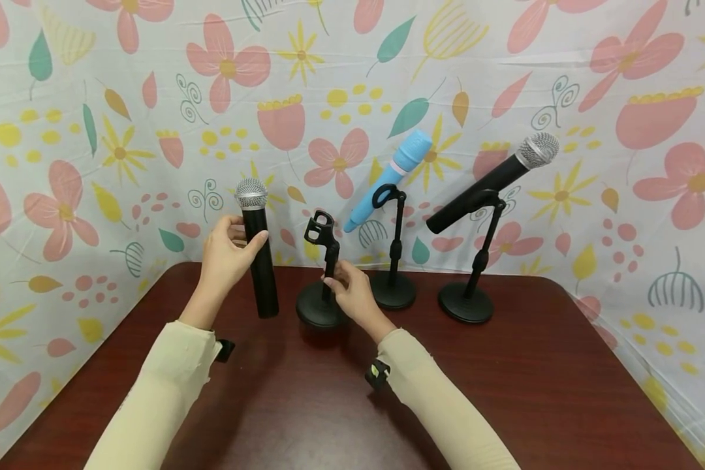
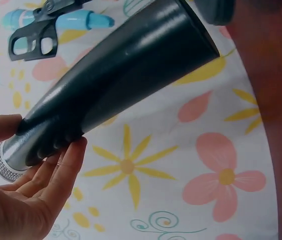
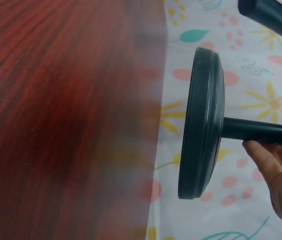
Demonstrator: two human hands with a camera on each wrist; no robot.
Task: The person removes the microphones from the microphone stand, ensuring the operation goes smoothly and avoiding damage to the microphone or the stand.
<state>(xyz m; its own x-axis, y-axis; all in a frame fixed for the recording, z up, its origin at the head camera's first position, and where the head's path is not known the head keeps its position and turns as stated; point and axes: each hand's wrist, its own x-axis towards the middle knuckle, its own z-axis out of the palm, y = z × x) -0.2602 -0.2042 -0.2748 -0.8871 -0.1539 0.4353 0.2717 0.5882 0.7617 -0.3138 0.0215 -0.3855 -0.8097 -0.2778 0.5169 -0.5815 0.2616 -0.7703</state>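
My left hand (image 1: 226, 258) grips a black microphone (image 1: 261, 261) with a silver mesh head, held nearly upright, head up. In the left wrist view, the thumb and fingers wrap its body (image 2: 126, 65) close to the mesh. My right hand (image 1: 355, 294) pinches the pole of a black desktop microphone stand (image 1: 320, 305). Its clip (image 1: 320, 228) at the top holds nothing and stands right of the microphone, apart from it. The stand's round base (image 3: 201, 125) appears lifted a little off the tabletop.
Behind my right hand a second stand (image 1: 395, 261) bears a tilted blue microphone (image 1: 382, 186). Farther right, a third stand (image 1: 470, 300) carries a tilted black microphone (image 1: 487, 186). All are at the back of a dark red-brown table (image 1: 305, 405), before a flower-patterned cloth (image 1: 352, 78).
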